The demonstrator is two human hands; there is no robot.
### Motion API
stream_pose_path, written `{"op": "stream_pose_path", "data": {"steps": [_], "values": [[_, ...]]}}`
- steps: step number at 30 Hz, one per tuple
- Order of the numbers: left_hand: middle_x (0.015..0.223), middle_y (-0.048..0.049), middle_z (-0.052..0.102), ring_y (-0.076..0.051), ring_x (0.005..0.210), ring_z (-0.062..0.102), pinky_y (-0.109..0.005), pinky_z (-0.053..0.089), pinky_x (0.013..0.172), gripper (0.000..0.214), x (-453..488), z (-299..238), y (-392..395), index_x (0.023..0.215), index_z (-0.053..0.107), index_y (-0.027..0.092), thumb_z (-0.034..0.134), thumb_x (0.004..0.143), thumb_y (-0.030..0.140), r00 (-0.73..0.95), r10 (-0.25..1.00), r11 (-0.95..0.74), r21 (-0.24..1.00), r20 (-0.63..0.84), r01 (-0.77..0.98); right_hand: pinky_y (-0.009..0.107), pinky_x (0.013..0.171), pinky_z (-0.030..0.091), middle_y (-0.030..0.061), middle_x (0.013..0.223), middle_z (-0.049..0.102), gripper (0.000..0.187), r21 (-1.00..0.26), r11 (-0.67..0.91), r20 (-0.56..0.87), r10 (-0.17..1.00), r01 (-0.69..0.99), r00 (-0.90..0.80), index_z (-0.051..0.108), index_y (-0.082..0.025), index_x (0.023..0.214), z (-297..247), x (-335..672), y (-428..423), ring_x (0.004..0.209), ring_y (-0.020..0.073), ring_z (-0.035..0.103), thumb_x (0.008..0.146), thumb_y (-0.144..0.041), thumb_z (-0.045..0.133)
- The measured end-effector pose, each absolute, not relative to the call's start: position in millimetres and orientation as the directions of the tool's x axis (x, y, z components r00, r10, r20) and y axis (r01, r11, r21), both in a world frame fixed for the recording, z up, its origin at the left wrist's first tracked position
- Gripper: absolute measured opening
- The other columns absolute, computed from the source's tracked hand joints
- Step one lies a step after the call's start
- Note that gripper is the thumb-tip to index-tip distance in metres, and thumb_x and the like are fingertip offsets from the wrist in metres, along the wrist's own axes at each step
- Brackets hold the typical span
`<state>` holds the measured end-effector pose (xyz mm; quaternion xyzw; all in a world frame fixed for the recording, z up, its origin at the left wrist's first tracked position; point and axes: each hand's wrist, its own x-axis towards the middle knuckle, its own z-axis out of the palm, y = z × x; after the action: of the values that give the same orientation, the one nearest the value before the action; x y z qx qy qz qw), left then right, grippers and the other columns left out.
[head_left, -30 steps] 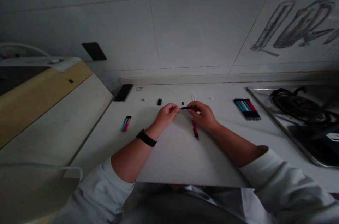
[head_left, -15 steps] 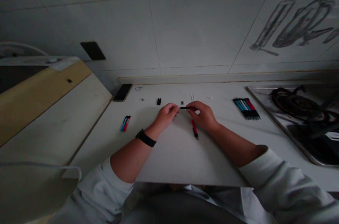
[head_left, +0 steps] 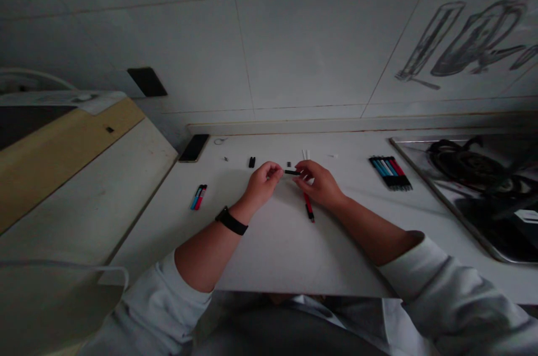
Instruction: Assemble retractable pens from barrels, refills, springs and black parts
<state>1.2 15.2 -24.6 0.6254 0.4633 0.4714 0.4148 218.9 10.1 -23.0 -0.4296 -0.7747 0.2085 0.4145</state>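
While the right hand [head_left: 321,183] pinches the slim black tube [head_left: 292,172] above the counter [head_left: 269,258], left hand [head_left: 265,182] narrowed at its other end, can't tell if gripping, an off-axis push could pop it loose.

1 phone [head_left: 194,148] (black), 1 stove [head_left: 462,199]

My right hand [head_left: 318,183] hides one end of the red pen [head_left: 309,208]; I can't tell whether my left hand [head_left: 264,182] touches the black tube [head_left: 291,172]; the right edge crops the stove [head_left: 473,199].
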Motion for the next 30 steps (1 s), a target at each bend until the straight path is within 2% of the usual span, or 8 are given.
{"op": "stream_pose_path", "data": {"steps": [4, 10, 13, 15, 19, 23, 25, 30], "values": [[0.086, -0.0039, 0.067, -0.018, 0.081, 0.062, -0.029, 0.049, 0.073, 0.016, 1.6, -23.2, 13.7, 0.096, 0.067, 0.021, 0.068, 0.093, 0.037, 0.124, 0.973, -0.217, 0.958, 0.197, 0.185, 0.033, 0.074, 0.057, 0.0073, 0.097, 0.07, 0.016, -0.647, 0.564, 0.47, 0.825, 0.513, -0.315, 0.068, -0.023, 0.104, -20.3, 219.0, 9.2, 0.085, 0.0199, 0.068, 0.1, -0.035, 0.058], [0.085, -0.004, 0.067, -0.018, 0.081, 0.062, -0.029, 0.049, 0.072, 0.016, 1.3, -23.0, 13.6, 0.095, 0.067, 0.021, 0.067, 0.093, 0.037, 0.133, 0.969, -0.231, 0.955, 0.208, 0.187, 0.033, 0.075, 0.058, 0.0092, 0.11, 0.07, 0.025, -0.679, 0.547, 0.445, 0.837, 0.49, -0.318, 0.064, -0.023, 0.117, -20.4, 219.1, 8.8, 0.087, 0.0197, 0.07, 0.095, -0.036, 0.066], [0.085, -0.004, 0.067, -0.018, 0.081, 0.062, -0.029, 0.049, 0.072, 0.016, 1.6, -22.9, 13.4, 0.095, 0.067, 0.021, 0.067, 0.093, 0.037, 0.131, 0.97, -0.227, 0.954, 0.204, 0.194, 0.033, 0.074, 0.058, 0.0078, 0.101, 0.069, 0.015, -0.662, 0.552, 0.452, 0.834, 0.506, -0.318, 0.065, -0.023, 0.107, -20.4, 218.9, 8.8, 0.085, 0.0195, 0.069, 0.097, -0.034, 0.061], [0.085, -0.004, 0.067, -0.018, 0.081, 0.062, -0.029, 0.049, 0.072, 0.016, 1.8, -22.3, 12.9, 0.095, 0.067, 0.021, 0.067, 0.093, 0.037, 0.128, 0.971, -0.226, 0.954, 0.203, 0.196, 0.032, 0.073, 0.057, 0.0074, 0.097, 0.069, 0.016, -0.658, 0.552, 0.442, 0.834, 0.513, -0.331, 0.066, -0.023, 0.104, -19.4, 219.0, 8.5, 0.085, 0.0197, 0.068, 0.1, -0.036, 0.058], [0.084, -0.0041, 0.067, -0.018, 0.081, 0.062, -0.03, 0.049, 0.073, 0.016, 1.8, -21.1, 12.1, 0.094, 0.067, 0.021, 0.067, 0.093, 0.037, 0.128, 0.969, -0.232, 0.952, 0.209, 0.198, 0.033, 0.074, 0.058, 0.0081, 0.104, 0.07, 0.022, -0.665, 0.549, 0.434, 0.836, 0.506, -0.336, 0.064, -0.023, 0.113, -19.1, 219.0, 8.0, 0.085, 0.0196, 0.069, 0.095, -0.036, 0.066], [0.085, -0.0044, 0.067, -0.018, 0.081, 0.062, -0.03, 0.05, 0.073, 0.016, 1.7, -20.8, 11.9, 0.095, 0.067, 0.021, 0.066, 0.094, 0.036, 0.131, 0.967, -0.241, 0.947, 0.217, 0.212, 0.032, 0.073, 0.057, 0.0072, 0.098, 0.069, 0.013, -0.648, 0.546, 0.433, 0.838, 0.531, -0.332, 0.064, -0.022, 0.105, -20.5, 219.2, 9.2, 0.083, 0.0185, 0.067, 0.097, -0.031, 0.061], [0.085, -0.0043, 0.067, -0.018, 0.081, 0.062, -0.029, 0.05, 0.072, 0.016, 1.9, -20.6, 11.9, 0.095, 0.067, 0.02, 0.066, 0.095, 0.036, 0.133, 0.967, -0.243, 0.944, 0.218, 0.224, 0.031, 0.073, 0.057, 0.0074, 0.098, 0.069, 0.014, -0.648, 0.552, 0.43, 0.834, 0.525, -0.346, 0.065, -0.022, 0.105, -21.0, 219.7, 9.8, 0.084, 0.0187, 0.067, 0.1, -0.033, 0.058], [0.088, -0.0032, 0.068, -0.016, 0.08, 0.062, -0.027, 0.05, 0.072, 0.013, 2.6, -20.4, 11.8, 0.096, 0.066, 0.019, 0.064, 0.096, 0.033, 0.135, 0.966, -0.249, 0.929, 0.219, 0.274, 0.032, 0.074, 0.058, 0.0067, 0.101, 0.069, 0.017, -0.646, 0.561, 0.437, 0.827, 0.518, -0.353, 0.064, -0.022, 0.109, -23.6, 219.9, 10.9, 0.083, 0.0183, 0.067, 0.094, -0.03, 0.066]]}}
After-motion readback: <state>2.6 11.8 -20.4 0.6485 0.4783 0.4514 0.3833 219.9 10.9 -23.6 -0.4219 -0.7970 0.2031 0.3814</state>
